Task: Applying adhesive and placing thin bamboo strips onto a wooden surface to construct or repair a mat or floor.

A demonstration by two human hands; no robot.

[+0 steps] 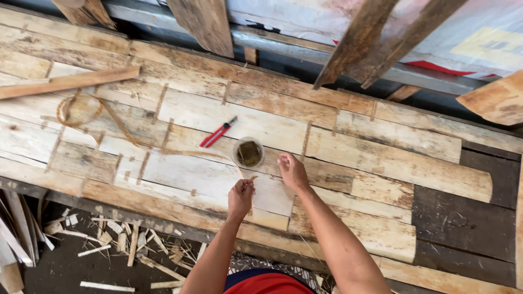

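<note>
My left hand (241, 197) is closed on the end of a thin bamboo strip (180, 152) that curves away to the left across the plank workbench (381, 163) to a coiled loop (79, 110). My right hand (292, 171) rests on the planks just right of it, fingers bent, pinching something too small to make out. A small round cup with dark contents (249, 153) stands just beyond both hands. Red-handled pliers (218, 132) lie farther back to the left of the cup.
A loose wooden batten (68, 82) lies at the bench's far left. Planks (201, 22) lean against a metal rail at the back. Wood scraps (125, 245) litter the dark floor below the bench's near edge. A dark board (463, 218) sits at the right.
</note>
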